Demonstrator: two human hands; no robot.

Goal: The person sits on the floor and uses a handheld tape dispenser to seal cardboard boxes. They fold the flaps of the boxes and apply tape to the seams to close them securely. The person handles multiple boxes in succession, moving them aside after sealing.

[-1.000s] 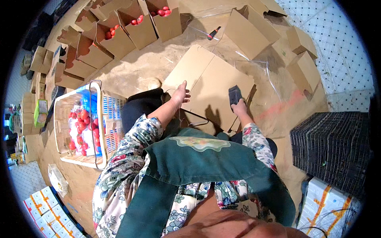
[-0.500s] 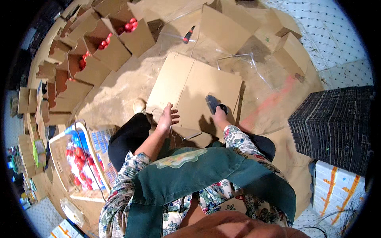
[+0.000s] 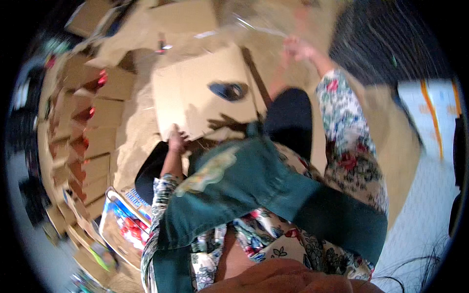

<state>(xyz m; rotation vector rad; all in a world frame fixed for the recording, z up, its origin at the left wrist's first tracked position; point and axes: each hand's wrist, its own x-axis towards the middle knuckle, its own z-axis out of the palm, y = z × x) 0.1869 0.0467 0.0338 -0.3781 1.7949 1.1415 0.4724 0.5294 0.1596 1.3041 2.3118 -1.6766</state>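
Note:
A closed cardboard box [image 3: 195, 73] lies in front of me between my knees. On its top rests a dark tool [image 3: 228, 91] with a rounded, looped end; blur hides its exact kind. At the box's near left corner is my left hand [image 3: 178, 140], fingers apart and touching the cardboard. My right hand [image 3: 298, 48] is stretched out far right beyond the box, above the floor. Its fingers are smeared by motion, so their grip does not show. A thin clear plastic strip [image 3: 259, 28] runs up to these fingertips; whether they touch it is unclear.
Open cartons [image 3: 100, 132] with red round items stand in a row on the left. A white basket [image 3: 110, 219] with bagged red items is beside my left leg. Stacked black crates [image 3: 391, 44] and white boxes [image 3: 432, 115] with orange tape stand right. A red-and-black tool [image 3: 161, 45] lies beyond the box.
My right hand has let go of the dark tool, now lying on the box, and swung out to the far right. My left hand has come down onto the box's corner. The view has turned right.

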